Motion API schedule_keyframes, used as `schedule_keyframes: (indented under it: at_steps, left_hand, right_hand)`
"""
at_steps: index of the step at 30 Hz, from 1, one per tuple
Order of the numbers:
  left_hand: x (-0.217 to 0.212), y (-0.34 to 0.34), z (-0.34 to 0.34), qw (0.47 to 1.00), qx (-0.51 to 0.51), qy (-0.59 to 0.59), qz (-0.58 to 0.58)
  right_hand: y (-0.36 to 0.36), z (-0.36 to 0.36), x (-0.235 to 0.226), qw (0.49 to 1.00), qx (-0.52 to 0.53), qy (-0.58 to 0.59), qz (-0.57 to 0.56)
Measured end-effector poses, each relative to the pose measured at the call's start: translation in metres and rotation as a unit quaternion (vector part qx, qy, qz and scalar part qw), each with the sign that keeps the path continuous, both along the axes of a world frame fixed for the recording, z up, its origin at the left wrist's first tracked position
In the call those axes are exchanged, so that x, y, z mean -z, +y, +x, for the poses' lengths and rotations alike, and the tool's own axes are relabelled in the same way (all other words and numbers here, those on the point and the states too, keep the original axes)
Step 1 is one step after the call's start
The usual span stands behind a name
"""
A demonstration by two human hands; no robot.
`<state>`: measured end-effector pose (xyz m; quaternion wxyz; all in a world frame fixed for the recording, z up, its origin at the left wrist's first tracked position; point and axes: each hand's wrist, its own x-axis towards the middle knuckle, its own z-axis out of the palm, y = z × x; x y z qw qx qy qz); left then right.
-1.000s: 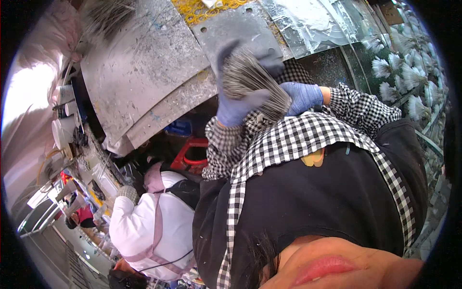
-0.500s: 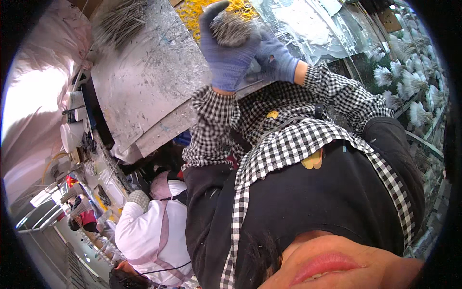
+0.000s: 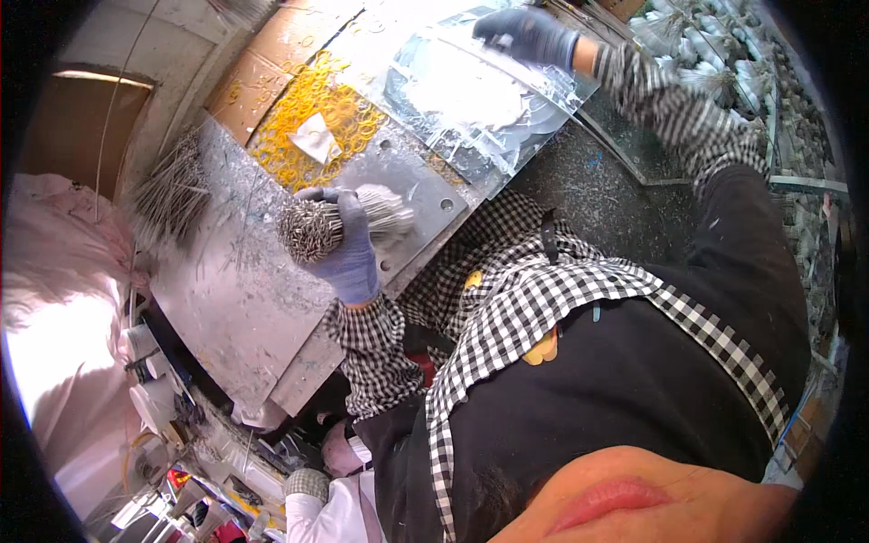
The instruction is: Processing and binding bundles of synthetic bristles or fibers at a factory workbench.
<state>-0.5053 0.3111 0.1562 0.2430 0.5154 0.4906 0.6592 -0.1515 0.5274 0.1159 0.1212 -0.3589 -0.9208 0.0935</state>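
Observation:
My left hand [image 3: 348, 258], in a blue-grey glove, is closed around a bundle of thin metal-coloured sticks [image 3: 310, 230]. The stick ends face left, and pale, blurred bristle-like tips [image 3: 387, 214] fan out on the other side, over a grey metal plate [image 3: 425, 201] with holes. My right hand [image 3: 527, 36], also gloved, is stretched out at the far edge of a glass sheet [image 3: 543, 145]. Its fingers are smeared by motion, so whether they hold anything cannot be made out. White paste [image 3: 471, 95] is spread thickly over the glass.
Yellow rubber bands [image 3: 272, 149] lie in a heap behind my left hand, with a crumpled white scrap [image 3: 314, 138] on top. More loose sticks [image 3: 172, 192] lie at the worktable's [image 3: 226, 308] far left. White-tipped bundles [image 3: 715, 68] crowd a rack at right. A co-worker's white sleeve [image 3: 317, 518] shows below.
My hands, together around the bundle before, are now apart. The left keeps the bundle, turned with its stick ends leftward; the right has moved out over the pasted glass. The view has shifted.

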Motion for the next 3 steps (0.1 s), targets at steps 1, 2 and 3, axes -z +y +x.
schedule_keyframes:
  at_steps: [1, 2, 3]
  left_hand:
    - [0.003, 0.009, 0.005, 0.999, 0.014, 0.023, -0.034]
    - [0.001, 0.017, 0.016, 0.999, 0.044, 0.006, -0.025]
    - [0.002, 0.014, 0.016, 0.998, 0.051, -0.022, -0.023]
  right_hand:
    - [0.077, 0.079, 0.008, 0.972, -0.060, -0.141, -0.177]
    - [0.138, 0.170, -0.001, 0.890, -0.081, -0.277, -0.352]
    - [0.148, 0.164, 0.005, 0.889, -0.089, -0.279, -0.352]
